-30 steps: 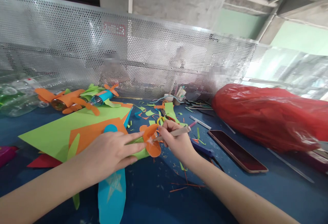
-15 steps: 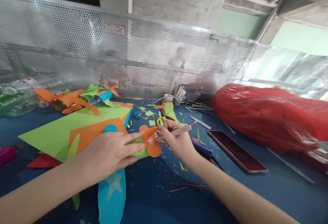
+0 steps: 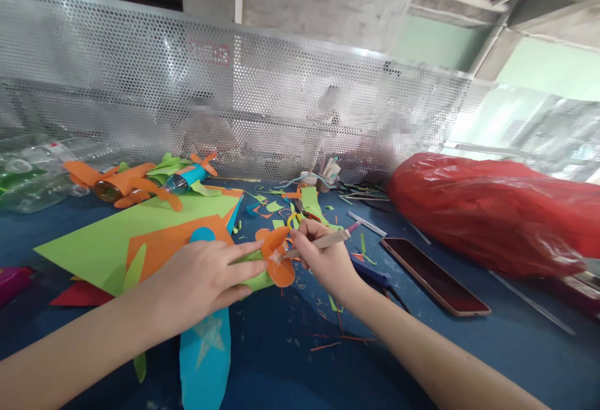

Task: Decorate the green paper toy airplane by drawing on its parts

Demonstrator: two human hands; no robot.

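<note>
My left hand [image 3: 206, 275] is closed over a green paper-covered toy plane [image 3: 257, 280] lying on its side, with its fingers along the green body. A blue paper wing [image 3: 205, 360] bearing a pale star sticks out beneath that hand. At the plane's right end sits an orange paper propeller [image 3: 282, 274] with whitish marks at its centre. My right hand [image 3: 323, 254] pinches a pale marker [image 3: 323, 242], its tip at the propeller's middle. Whether the tip touches the paper I cannot tell. The plane's left part is hidden under my left hand.
Green paper sheets [image 3: 98, 247] and an orange sheet [image 3: 159, 241] lie left. Finished-looking paper-and-bottle planes [image 3: 187, 177] and clear bottles [image 3: 47, 179] stand behind. Scissors [image 3: 294, 217] lie among scraps. A phone [image 3: 434, 275] and red plastic bag [image 3: 482, 210] are right.
</note>
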